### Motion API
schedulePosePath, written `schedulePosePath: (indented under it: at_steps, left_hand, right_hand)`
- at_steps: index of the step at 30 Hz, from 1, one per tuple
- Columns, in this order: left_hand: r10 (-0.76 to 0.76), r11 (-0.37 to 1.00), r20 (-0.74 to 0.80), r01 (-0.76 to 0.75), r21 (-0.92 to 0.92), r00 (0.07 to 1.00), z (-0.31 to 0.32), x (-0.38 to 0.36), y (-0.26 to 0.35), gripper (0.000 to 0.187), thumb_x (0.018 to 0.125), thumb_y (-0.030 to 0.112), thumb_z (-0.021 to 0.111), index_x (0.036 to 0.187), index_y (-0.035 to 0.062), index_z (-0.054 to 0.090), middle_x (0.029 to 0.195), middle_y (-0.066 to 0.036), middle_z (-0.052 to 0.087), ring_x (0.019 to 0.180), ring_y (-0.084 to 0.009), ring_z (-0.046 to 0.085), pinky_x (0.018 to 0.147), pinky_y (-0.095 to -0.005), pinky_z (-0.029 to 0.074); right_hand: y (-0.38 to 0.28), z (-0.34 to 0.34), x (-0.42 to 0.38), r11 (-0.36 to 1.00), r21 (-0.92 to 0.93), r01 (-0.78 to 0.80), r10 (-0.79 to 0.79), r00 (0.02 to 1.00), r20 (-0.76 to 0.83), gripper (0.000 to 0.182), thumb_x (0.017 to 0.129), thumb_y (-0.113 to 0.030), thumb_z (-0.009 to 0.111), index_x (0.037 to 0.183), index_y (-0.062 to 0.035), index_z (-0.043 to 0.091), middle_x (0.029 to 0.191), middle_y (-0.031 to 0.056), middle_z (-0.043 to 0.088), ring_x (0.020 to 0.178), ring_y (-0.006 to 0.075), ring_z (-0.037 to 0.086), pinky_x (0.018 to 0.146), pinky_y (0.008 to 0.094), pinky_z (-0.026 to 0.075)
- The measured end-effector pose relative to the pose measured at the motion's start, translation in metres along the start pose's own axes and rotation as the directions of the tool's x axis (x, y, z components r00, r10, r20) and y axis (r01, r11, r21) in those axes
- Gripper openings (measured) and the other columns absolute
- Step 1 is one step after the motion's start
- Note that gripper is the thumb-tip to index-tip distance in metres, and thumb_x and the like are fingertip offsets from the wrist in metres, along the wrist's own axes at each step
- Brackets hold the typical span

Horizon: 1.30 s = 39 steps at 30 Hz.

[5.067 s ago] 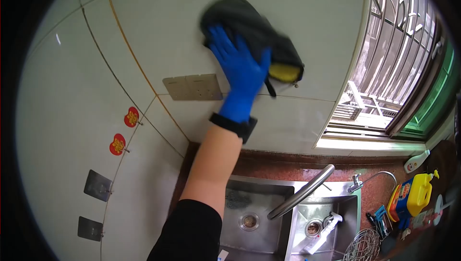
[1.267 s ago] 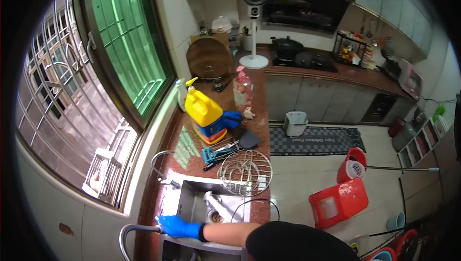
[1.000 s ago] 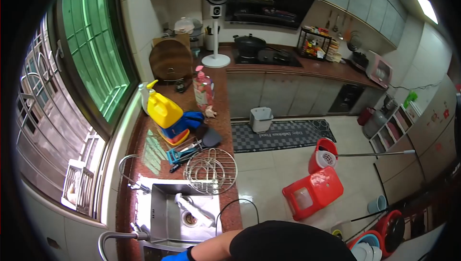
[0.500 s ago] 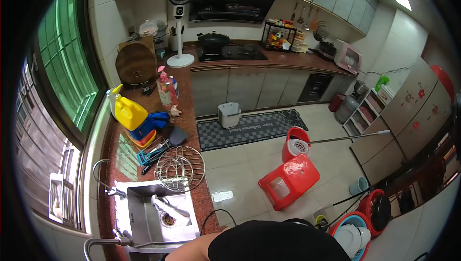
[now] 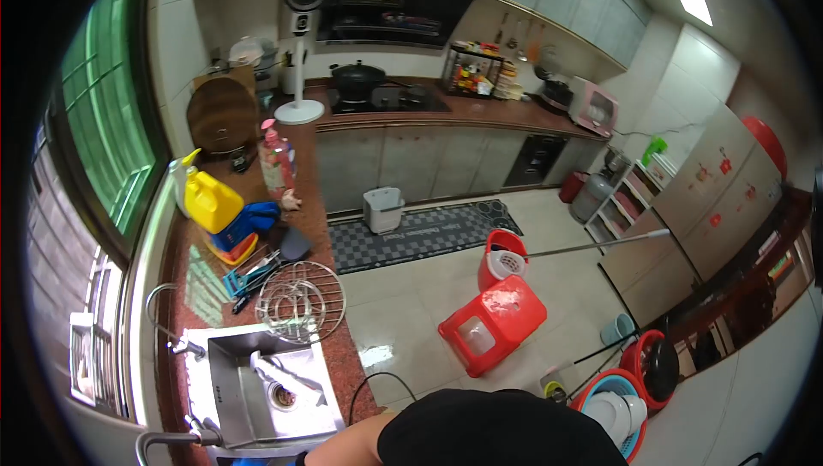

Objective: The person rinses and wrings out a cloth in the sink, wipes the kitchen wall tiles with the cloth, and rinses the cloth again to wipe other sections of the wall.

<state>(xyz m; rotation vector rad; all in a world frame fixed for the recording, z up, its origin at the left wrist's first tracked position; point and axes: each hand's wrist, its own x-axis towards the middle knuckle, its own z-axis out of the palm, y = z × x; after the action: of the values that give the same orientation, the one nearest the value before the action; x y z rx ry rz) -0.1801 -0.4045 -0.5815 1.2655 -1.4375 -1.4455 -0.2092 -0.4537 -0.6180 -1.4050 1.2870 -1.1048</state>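
Neither of my hands shows; a bare forearm [image 5: 347,444] runs from a black sleeve [image 5: 497,427] down past the bottom edge, beside the sink. Close to it is a stainless steel sink [image 5: 244,410] with a long pale object [image 5: 287,380] lying by the drain. A curved faucet [image 5: 167,437] stands at the sink's lower left, and a smaller tap [image 5: 184,347] at its upper left. Round wire racks [image 5: 330,294] rest on the counter at the sink's far edge. A sliver of blue [image 5: 250,462] shows at the bottom border.
On the red counter [image 5: 339,350] stand a yellow jug [image 5: 212,200], a pink pump bottle [image 5: 276,162] and a white fan [image 5: 300,67]. A red stool [image 5: 506,316], a red mop bucket [image 5: 497,267], a grey bin [image 5: 383,210] and a basket of dishes [image 5: 613,414] occupy the floor.
The whole view has shifted slightly, so the room's contents appear a little further left. The forearm keeps about the same place at the bottom, and no object has visibly moved.
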Motion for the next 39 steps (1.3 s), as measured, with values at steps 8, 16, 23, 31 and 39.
schedulePosePath:
  at_steps: [8, 16, 23, 31, 39]
  left_hand:
    - [-0.039, 0.998, -0.088, 0.034, -0.054, 0.995, -0.016, -0.001, -0.011, 0.054, 0.091, 0.035, 0.049, 0.132, 0.0034, 0.033, 0.121, -0.020, 0.047, 0.109, -0.0315, 0.049, 0.093, -0.0450, 0.040]
    - [-0.078, 0.991, -0.218, 0.053, -0.119, 0.973, -0.043, -0.012, -0.021, 0.049, 0.091, 0.034, 0.048, 0.129, 0.0039, 0.038, 0.118, -0.018, 0.050, 0.106, -0.0296, 0.050, 0.093, -0.0430, 0.040]
    - [-0.103, 0.983, -0.300, 0.052, -0.173, 0.948, -0.060, -0.018, -0.030, 0.045, 0.092, 0.033, 0.047, 0.126, 0.0044, 0.041, 0.114, -0.017, 0.052, 0.104, -0.0279, 0.051, 0.093, -0.0414, 0.040]
    - [-0.158, 0.960, -0.387, 0.051, -0.274, 0.909, -0.070, -0.028, -0.048, 0.041, 0.092, 0.033, 0.046, 0.122, 0.0049, 0.045, 0.111, -0.014, 0.054, 0.101, -0.0260, 0.052, 0.093, -0.0394, 0.040]
    - [-0.226, 0.602, -0.371, -0.170, -0.780, 0.901, -0.078, -0.025, -0.140, 0.038, 0.092, 0.032, 0.045, 0.119, 0.0054, 0.050, 0.107, -0.012, 0.057, 0.099, -0.0241, 0.054, 0.093, -0.0375, 0.040]
  right_hand:
    - [0.065, 0.029, 0.040, 0.965, 0.160, -0.209, 0.203, 0.978, 0.058, 0.041, 0.084, -0.041, 0.053, 0.093, -0.0017, 0.060, 0.092, 0.0218, 0.061, 0.087, 0.0373, 0.059, 0.072, 0.0434, 0.046]
    - [-0.002, 0.070, -0.050, 0.951, 0.050, 0.306, -0.310, 0.939, 0.148, 0.022, 0.080, -0.025, 0.058, 0.090, -0.0056, 0.061, 0.080, 0.0178, 0.061, 0.077, 0.0344, 0.059, 0.067, 0.0428, 0.047]
    - [0.051, 0.082, -0.033, 0.933, 0.358, -0.016, -0.055, 0.981, 0.186, 0.019, 0.083, -0.024, 0.057, 0.095, -0.0099, 0.057, 0.095, 0.0133, 0.058, 0.085, 0.0319, 0.056, 0.076, 0.0393, 0.045]
    - [0.027, 0.092, -0.030, 0.983, 0.050, 0.178, -0.154, 0.937, -0.314, 0.021, 0.087, -0.022, 0.052, 0.100, -0.0054, 0.056, 0.088, 0.0143, 0.060, 0.083, 0.0335, 0.059, 0.074, 0.0405, 0.046]
    - [0.020, 0.077, -0.013, 0.961, 0.270, 0.054, -0.005, 0.983, -0.181, 0.032, 0.085, -0.030, 0.054, 0.106, -0.0074, 0.061, 0.101, 0.0139, 0.061, 0.098, 0.0339, 0.056, 0.086, 0.0420, 0.043]
